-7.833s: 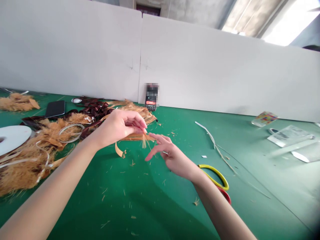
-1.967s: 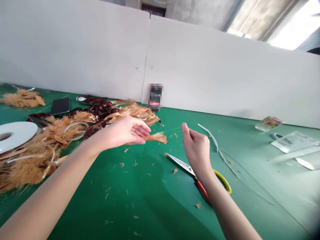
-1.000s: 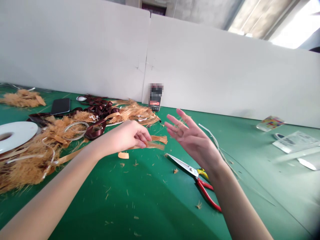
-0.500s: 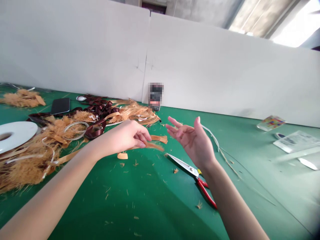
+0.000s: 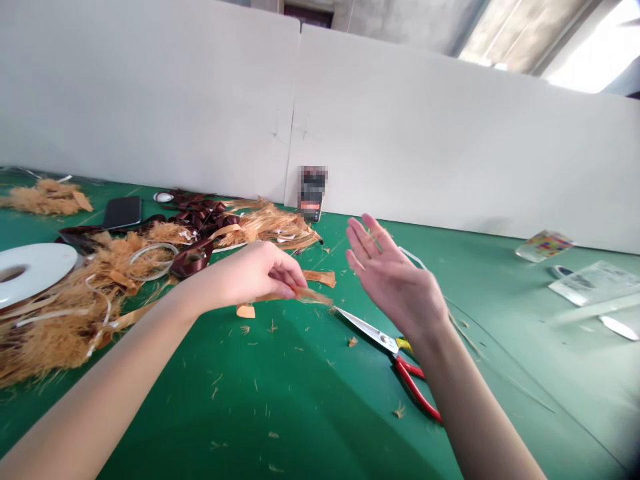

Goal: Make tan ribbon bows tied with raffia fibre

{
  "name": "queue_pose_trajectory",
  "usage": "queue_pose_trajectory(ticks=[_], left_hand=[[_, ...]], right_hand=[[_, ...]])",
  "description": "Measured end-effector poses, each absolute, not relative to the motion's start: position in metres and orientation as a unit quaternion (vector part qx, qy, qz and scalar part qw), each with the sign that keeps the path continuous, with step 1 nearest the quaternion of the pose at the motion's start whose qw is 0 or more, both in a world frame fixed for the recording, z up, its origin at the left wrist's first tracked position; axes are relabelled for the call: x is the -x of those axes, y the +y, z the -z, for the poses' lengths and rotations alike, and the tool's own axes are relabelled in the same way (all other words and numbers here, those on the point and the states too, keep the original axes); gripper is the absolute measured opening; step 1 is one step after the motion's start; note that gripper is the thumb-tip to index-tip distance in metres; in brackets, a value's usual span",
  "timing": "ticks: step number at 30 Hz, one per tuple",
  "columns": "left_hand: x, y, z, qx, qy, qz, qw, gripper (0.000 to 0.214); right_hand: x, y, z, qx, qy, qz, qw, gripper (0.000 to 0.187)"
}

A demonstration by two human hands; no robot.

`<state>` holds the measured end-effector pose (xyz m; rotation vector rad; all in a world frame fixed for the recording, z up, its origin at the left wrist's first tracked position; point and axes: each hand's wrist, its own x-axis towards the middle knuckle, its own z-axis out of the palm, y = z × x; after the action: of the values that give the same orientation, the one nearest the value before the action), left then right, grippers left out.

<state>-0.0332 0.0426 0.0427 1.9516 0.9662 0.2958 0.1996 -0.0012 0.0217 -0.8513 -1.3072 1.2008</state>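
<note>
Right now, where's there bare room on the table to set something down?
Try the green table between the white strip, the white board and the colourful pack. Nearer you, between left hand and scissors, small scraps litter it. Crowded: the left side, with the spool, fibre and brown ribbon.

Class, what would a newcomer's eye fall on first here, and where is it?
Probably the two hands near the middle: the left hand pinching a frayed tan strip, the right hand open and holding nothing. Next, perhaps, the scissors by the right wrist on the green table, and the white reel at the left edge.
</note>
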Motion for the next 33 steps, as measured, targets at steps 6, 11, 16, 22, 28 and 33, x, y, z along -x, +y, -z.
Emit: queue_pose_trajectory(ticks=[6, 11, 16, 22, 28, 33], left_hand=[[0.032, 0.038, -0.047, -0.792, 0.374, -0.123, 0.467, 0.02], [0.033, 0.041, -0.046, -0.778, 0.374, -0.135, 0.486, 0.021], [0.034, 0.042, -0.047, -0.771, 0.383, -0.146, 0.488, 0.02], [0.036, 0.044, -0.049, -0.786, 0.389, -0.184, 0.445, 0.015], [0.036, 0.045, -0.047, -0.786, 0.392, -0.19, 0.439, 0.015], [0.034, 0.042, -0.047, -0.771, 0.387, -0.162, 0.479, 0.018]], right_hand=[[-0.19, -0.001, -0.005, 0.535, -0.709, -0.094, 0.45, 0.011], [-0.181, -0.004, -0.013, 0.495, -0.603, -0.346, 0.52, 0.058], [-0.189, -0.006, -0.028, 0.293, -0.428, -0.669, 0.533, 0.069], [-0.196, -0.006, -0.034, 0.345, -0.378, -0.746, 0.425, 0.086], [-0.196, -0.002, -0.02, 0.388, -0.465, -0.769, 0.204, 0.102], [-0.204, 0.0, -0.019, 0.277, -0.433, -0.805, 0.295, 0.092]])
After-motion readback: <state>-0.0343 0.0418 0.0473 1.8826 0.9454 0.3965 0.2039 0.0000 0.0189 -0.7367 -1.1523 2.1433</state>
